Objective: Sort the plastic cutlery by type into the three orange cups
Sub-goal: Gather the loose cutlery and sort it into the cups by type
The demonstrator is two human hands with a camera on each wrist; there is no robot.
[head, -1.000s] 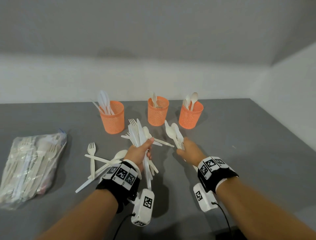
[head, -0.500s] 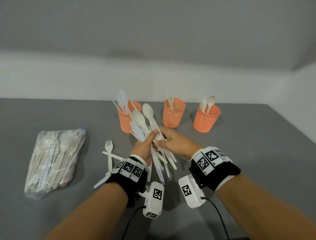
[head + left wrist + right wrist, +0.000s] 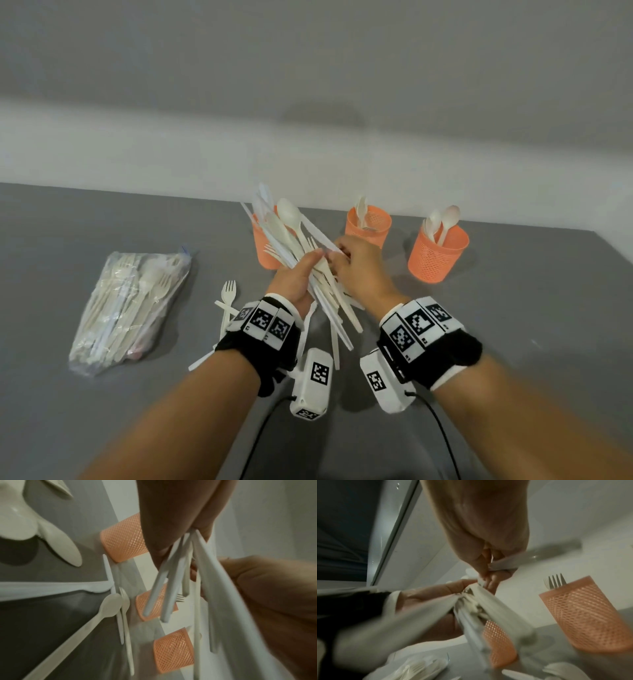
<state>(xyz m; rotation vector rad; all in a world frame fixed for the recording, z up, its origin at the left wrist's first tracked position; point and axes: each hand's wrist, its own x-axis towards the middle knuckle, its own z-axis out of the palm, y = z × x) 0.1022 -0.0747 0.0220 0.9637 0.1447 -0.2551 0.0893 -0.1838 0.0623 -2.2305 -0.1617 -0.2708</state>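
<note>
My left hand (image 3: 308,270) grips a mixed bundle of white cutlery (image 3: 291,236) above the table, with spoons, forks and knives fanning up and handles hanging below. My right hand (image 3: 337,250) touches the bundle from the right and pinches a white knife (image 3: 318,233) in it; the right wrist view shows fingertips (image 3: 489,573) closed on that blurred piece. Three orange mesh cups stand behind. The left cup (image 3: 265,251), with knives, is partly hidden by the bundle. The middle cup (image 3: 368,226) holds a fork (image 3: 555,581). The right cup (image 3: 438,255) holds spoons.
A clear plastic bag of cutlery (image 3: 133,308) lies at the left of the grey table (image 3: 531,308). Loose pieces, among them a fork (image 3: 228,291) and a spoon (image 3: 109,605), lie under my left wrist. A white wall runs close behind the cups.
My right hand, which held spoons apart from the bundle, has come over to the left hand's bundle and now pinches a knife there. The spoons now stand in the bundle.
</note>
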